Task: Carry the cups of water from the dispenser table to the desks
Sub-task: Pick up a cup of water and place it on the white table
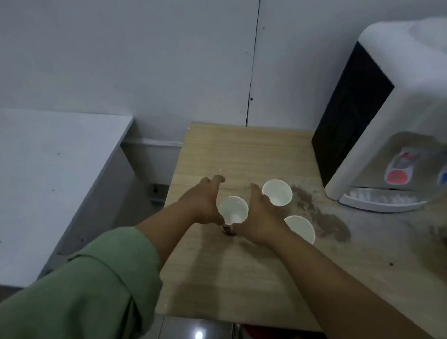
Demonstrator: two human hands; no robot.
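Left hand: open, cupped against the near cup's left side, fingers extended past it.
Right hand: open, cupped on its right side; neither hand has closed.
Near cup: on the dispenser table, toward its left edge.
Other cups: one behind, one right.
Technique: close both palms evenly below the rim, lift level.
Dispenser: back right corner; red and blue tap markings, lettering illegible.
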